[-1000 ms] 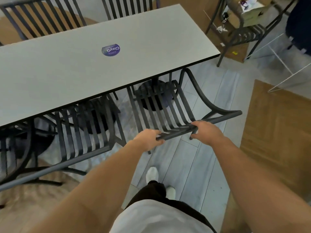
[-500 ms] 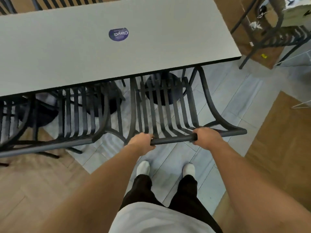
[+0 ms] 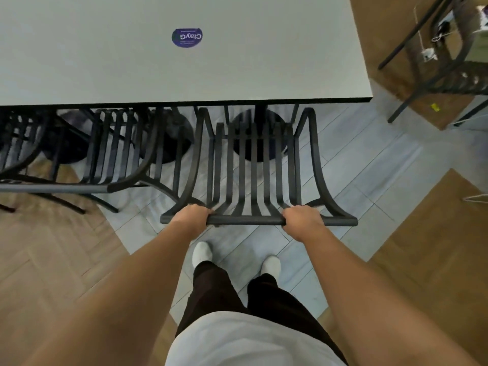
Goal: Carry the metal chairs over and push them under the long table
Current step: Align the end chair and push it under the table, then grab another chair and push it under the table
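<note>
To the left of the chair I hold, a second dark slatted chair (image 3: pixel 111 165) sits with its seat tucked under the long pale desk (image 3: pixel 264 62). My left hand (image 3: pixel 191 216) has its grip clamped on the top rail of the black metal chair (image 3: pixel 253 165) near the rail's left end, and my right hand (image 3: pixel 303 220) grips the same rail toward its right end. That chair stands straight before me, its seat front just under the desk's near edge, below and right of the round blue sticker (image 3: pixel 187 37).
</note>
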Available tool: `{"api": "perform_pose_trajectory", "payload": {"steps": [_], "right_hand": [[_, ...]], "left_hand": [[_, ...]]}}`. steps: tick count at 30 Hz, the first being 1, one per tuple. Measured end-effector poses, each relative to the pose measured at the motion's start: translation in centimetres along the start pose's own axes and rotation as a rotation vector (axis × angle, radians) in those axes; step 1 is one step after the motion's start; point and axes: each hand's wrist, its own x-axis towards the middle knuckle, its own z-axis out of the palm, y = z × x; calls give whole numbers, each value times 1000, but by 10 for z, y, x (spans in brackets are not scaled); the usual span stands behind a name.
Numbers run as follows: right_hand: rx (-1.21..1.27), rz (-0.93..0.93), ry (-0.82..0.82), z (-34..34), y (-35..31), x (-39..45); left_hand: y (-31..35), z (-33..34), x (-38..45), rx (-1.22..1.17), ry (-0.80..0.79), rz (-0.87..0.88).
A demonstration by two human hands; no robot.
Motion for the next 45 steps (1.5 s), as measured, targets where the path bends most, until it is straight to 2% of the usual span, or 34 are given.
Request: {"api": "perform_pose_trajectory", "payload": {"steps": [9, 25, 31, 35, 39, 42, 45], "right_hand": [[-28, -40, -11, 11, 36, 3], [4, 12, 27, -39, 54, 73], [53, 14, 13, -52, 53, 84], [155, 41, -67, -58, 58, 82], [511, 79, -252, -84, 72, 75], [647, 123, -193, -98, 95, 72], [587, 204, -59, -105, 131, 75]], "left_hand": [[28, 9, 6, -29, 12, 22], [16, -63, 66, -20, -7, 36], [7, -80, 84, -54, -69, 68], [11, -88, 87, -136, -160, 76], [26, -115, 87, -166, -271, 82], [55, -136, 92, -200, -201, 106], [93, -157, 105, -221, -115, 102]]}}
